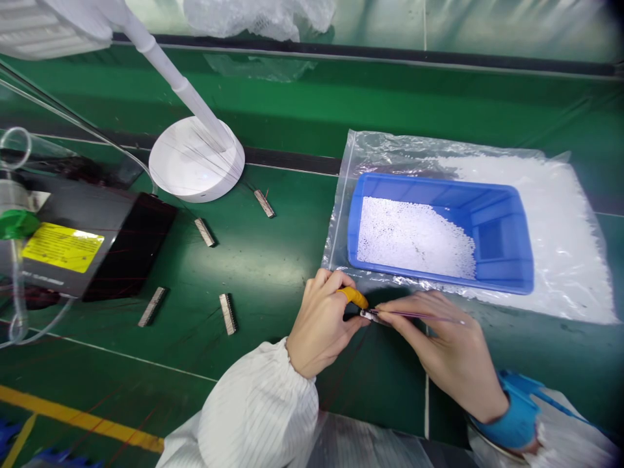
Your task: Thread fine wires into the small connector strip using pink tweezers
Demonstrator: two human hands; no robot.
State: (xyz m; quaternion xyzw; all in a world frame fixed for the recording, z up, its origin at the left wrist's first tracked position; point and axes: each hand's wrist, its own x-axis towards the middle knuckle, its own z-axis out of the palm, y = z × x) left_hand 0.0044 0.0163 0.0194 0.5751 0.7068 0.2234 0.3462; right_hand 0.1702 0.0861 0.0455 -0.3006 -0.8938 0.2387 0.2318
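Note:
My left hand (322,325) pinches a tiny metal part (368,315) at the fingertips; an orange cot covers its index finger (355,297). My right hand (448,351) holds a thin purple-tinted rod or tweezers (424,316) whose tip meets that part. Both hands hover over the green table just in front of a blue tray (502,244) that holds a heap of small white beads (409,237). The tray stands on a clear plastic bag (560,214) filled with more white beads.
Several small metal comb-like strips (227,313) lie scattered on the green mat (273,260). A white lamp base (195,166) with its arm stands at the back left. A black box with a yellow label (63,247) and clear tubing (14,214) sit at the left edge.

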